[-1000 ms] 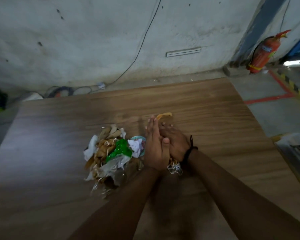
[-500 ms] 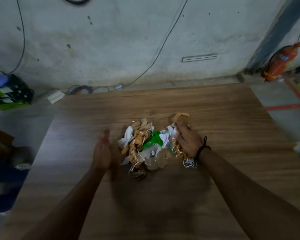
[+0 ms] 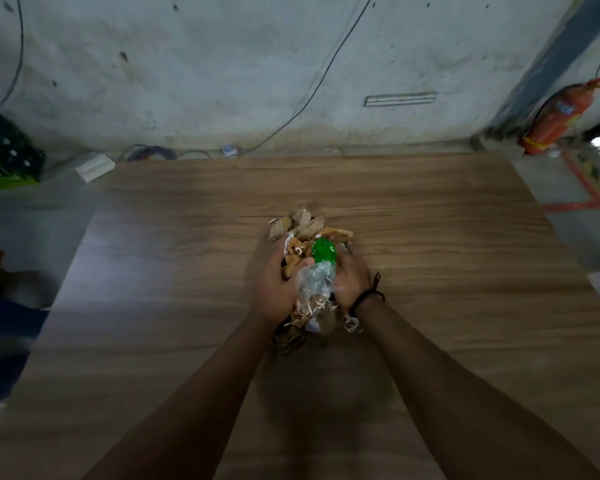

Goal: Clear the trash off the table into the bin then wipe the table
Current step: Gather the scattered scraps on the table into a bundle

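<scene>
my left hand and right hand curl round the trash heap at the middle of the desk; loose shreds hanging from it could spill when i lift.

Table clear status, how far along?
Done: the trash pile is bunched in one heap on the table. In hand: left hand and right hand grip it from both sides. Left: carry it to the bin, not clearly in view, then wipe the table.
</scene>
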Demonstrator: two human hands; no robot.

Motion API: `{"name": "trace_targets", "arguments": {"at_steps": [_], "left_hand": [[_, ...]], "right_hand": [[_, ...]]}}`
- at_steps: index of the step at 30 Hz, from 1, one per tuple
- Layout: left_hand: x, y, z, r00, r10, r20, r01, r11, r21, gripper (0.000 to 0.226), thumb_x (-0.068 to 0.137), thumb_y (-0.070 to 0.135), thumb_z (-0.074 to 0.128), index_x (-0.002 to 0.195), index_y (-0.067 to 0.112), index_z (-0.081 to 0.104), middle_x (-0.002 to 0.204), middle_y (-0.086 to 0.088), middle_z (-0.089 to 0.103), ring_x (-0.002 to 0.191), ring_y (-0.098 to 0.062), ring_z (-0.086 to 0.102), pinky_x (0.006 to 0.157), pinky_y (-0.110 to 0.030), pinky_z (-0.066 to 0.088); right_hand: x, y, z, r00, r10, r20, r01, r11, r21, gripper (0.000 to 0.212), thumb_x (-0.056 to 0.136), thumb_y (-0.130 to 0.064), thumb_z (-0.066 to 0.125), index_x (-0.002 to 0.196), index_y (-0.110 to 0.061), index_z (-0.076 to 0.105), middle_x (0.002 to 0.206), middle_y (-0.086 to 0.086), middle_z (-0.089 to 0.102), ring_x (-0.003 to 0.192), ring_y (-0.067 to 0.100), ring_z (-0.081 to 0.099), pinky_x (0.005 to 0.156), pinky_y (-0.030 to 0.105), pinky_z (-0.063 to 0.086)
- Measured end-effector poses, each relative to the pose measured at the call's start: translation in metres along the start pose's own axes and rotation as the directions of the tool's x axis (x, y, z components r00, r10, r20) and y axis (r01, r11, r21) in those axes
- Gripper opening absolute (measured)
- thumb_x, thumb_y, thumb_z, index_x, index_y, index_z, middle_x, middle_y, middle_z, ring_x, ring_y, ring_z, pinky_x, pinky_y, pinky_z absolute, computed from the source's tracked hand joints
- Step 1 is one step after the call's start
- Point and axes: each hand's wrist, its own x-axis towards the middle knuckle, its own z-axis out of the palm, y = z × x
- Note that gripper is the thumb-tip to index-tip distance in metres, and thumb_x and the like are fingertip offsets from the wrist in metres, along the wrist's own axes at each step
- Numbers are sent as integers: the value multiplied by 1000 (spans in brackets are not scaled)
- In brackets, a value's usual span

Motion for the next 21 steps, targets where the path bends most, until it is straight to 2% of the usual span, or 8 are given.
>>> {"name": "trace_targets", "arguments": {"at_steps": [3,7,9,13,16,17,19,21], "left_hand": [[-1,2,4,997,75,-24,-72,991,111,46,89,15,64,133,11,53,131,4,56,117,2,49,99,-9,37],[-2,-6,0,994,105,-1,-103,973,206,54,83,21,57,135,10,50,135,-1,50,125,-8,42,105,-13,31],[-1,-1,-7,994,70,79,-77,993,85,52,86,12,59,136,9,48,137,2,46,126,-7,43,104,-6,30],[1,-2,-23,983,-81,163,104,985,-135,41,101,20,40,142,18,39,125,14,54,113,15,50,98,-13,42],[5,-2,-40,972,-193,130,228,905,-359,47,99,44,25,143,31,31,130,17,51,123,-5,50,106,-33,42],[9,1,-44,972,-207,112,235,893,-384,51,99,49,15,145,31,29,129,19,53,122,-9,52,101,-32,46],[19,11,-50,975,-208,82,223,883,-413,62,95,50,-4,147,27,22,105,25,63,95,3,65,72,-15,54],[33,11,-54,971,-226,78,238,871,-431,59,96,45,-11,146,32,17,101,23,66,85,4,66,64,-13,53]], "right_hand": [[2,-8,7,1000,20,-23,-20,1000,-8,68,82,-34,17,144,-14,37,153,8,32,144,22,22,115,23,9],[1,-10,3,1000,12,8,-12,999,-42,44,103,-18,25,146,-14,32,155,6,27,146,22,16,118,28,6],[4,1,0,997,28,72,-40,985,170,43,102,-12,33,145,-11,34,155,9,26,145,24,20,117,29,16],[4,21,-21,989,46,141,-126,758,640,37,101,-23,35,136,-19,48,144,6,45,130,17,46,105,28,36],[4,41,-41,990,118,75,-135,663,736,45,102,-41,28,127,-18,58,131,7,58,111,9,62,104,31,45],[3,44,-47,984,175,19,-136,687,713,54,96,-58,27,121,-26,63,127,5,62,111,10,62,105,35,44],[-6,46,-53,969,234,-73,-134,755,642,73,81,-80,20,118,-35,64,126,-2,63,121,11,55,109,40,37],[-19,39,-47,957,244,-155,-96,774,626,71,85,-75,19,128,-32,57,137,-7,53,128,5,44,109,30,33]]}}
